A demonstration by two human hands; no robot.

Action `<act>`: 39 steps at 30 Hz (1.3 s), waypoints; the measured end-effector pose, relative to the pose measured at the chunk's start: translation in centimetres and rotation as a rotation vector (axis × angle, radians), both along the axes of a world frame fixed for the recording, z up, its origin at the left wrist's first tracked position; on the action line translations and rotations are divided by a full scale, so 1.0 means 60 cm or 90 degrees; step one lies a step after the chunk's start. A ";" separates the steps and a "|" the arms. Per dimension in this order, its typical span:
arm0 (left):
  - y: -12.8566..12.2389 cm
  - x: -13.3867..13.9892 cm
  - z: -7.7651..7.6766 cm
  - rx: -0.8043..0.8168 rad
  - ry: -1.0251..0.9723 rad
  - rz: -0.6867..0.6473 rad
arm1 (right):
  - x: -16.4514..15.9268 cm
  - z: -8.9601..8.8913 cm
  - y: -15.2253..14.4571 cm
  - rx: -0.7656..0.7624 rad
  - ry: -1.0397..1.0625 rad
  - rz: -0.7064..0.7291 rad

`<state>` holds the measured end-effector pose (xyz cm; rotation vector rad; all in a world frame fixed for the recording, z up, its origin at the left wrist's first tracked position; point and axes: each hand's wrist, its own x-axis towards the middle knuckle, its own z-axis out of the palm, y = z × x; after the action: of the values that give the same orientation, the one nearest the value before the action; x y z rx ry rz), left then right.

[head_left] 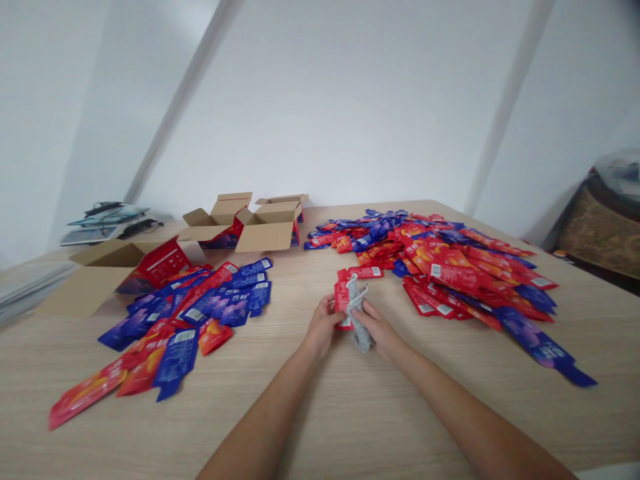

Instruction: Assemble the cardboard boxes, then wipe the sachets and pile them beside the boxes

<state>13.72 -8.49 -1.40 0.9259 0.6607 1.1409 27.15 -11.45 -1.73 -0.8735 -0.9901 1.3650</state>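
Over the middle of the table, my left hand point(320, 328) pinches a small red packet point(341, 295), fingers closed on its left edge. Against that packet's right side, my right hand point(381, 329) grips a grey, soft-looking cloth bundle with whitish cords point(362, 339); whether it is a pouch or a rag I cannot tell. The two hands are close together, and the bundle covers part of the packet. Just behind them a second red packet point(371, 272) with a white label lies flat, partly hidden.
To the right spreads a large heap of red and blue packets point(440, 263). A smaller packet pile point(200, 300) lies at left, beside an open carton point(90, 290). More open cartons point(265, 237) stand behind. Folded items point(107, 217) rest at far left, against the white wall.
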 end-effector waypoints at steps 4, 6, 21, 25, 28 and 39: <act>-0.012 0.015 -0.001 0.085 0.106 -0.029 | 0.005 -0.012 0.006 0.067 -0.126 -0.100; -0.017 0.020 -0.003 0.117 0.145 -0.052 | 0.020 -0.017 0.016 0.073 -0.152 -0.169; -0.022 0.016 -0.009 0.168 0.174 -0.147 | 0.057 -0.008 0.030 0.082 -0.240 -0.235; -0.017 0.014 -0.016 0.146 0.189 -0.191 | 0.064 -0.001 0.030 0.072 -0.196 -0.208; -0.014 0.016 -0.018 0.137 0.168 -0.205 | 0.073 -0.003 0.032 0.062 -0.205 -0.227; -0.051 0.020 0.005 0.438 0.463 -0.006 | 0.071 -0.004 0.030 -0.039 -0.117 -0.250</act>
<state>14.92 -11.58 -1.12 1.9796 0.8479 1.0212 31.43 -9.65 -1.96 -1.1874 -0.8611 0.9980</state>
